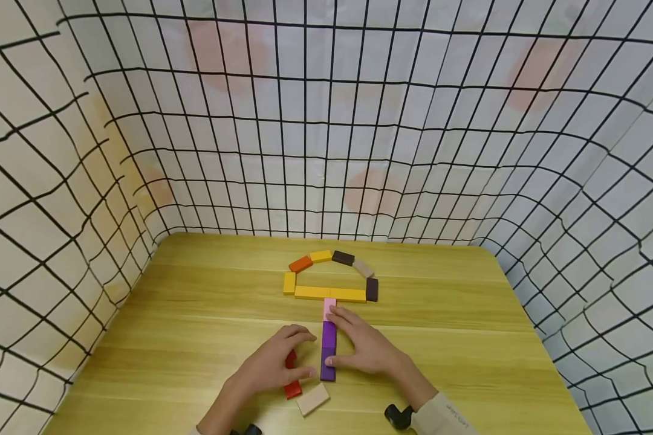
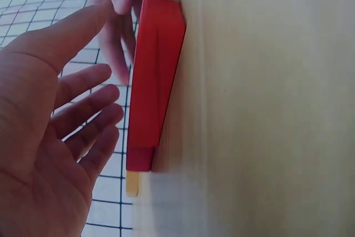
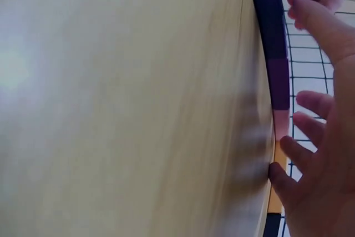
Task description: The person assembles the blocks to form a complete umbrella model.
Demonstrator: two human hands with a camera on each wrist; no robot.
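Observation:
A column of flat blocks runs toward me: a pink block (image 1: pixel 329 307), then a purple block (image 1: pixel 329 334) and a darker purple block (image 1: pixel 328 371). My right hand (image 1: pixel 371 349) lies along its right side, fingertips at the pink block and thumb at the dark purple one, fingers spread. Left of the column, my left hand (image 1: pixel 274 362) hovers with loosely bent fingers and nothing held. Partly hidden beneath it are red blocks (image 2: pixel 158 76). Close to its thumb, a pale wooden block (image 1: pixel 312 400) lies at a slant.
Beyond the column, two yellow blocks (image 1: pixel 312 292) form a straight bar. An arch of yellow, orange, black and pale blocks (image 1: pixel 362 268) curves behind it. Black wire mesh (image 1: pixel 321 151) over white cloth walls the wooden table (image 1: pixel 441 314) at the back and sides.

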